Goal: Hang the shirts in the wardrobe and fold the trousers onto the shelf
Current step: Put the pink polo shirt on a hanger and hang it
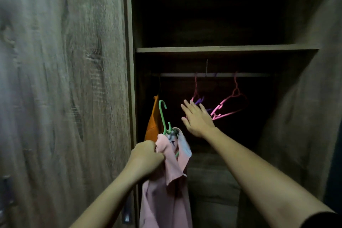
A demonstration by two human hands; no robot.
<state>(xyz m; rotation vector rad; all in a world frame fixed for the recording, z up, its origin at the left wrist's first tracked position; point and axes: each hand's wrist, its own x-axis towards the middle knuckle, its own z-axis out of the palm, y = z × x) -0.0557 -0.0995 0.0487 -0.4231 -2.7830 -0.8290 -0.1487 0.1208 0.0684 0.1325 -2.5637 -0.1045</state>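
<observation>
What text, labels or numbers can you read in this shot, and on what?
No text can be read.
On the pink shirt: a small dark mark at the collar, too small and blurred to read.
On the green hanger, pink hangers, rail, shelf and door: no writing shows.

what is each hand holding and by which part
Left hand: grip on the pink shirt, bunched fabric near the collar, by the green hanger. Right hand: open, holds nothing.
</observation>
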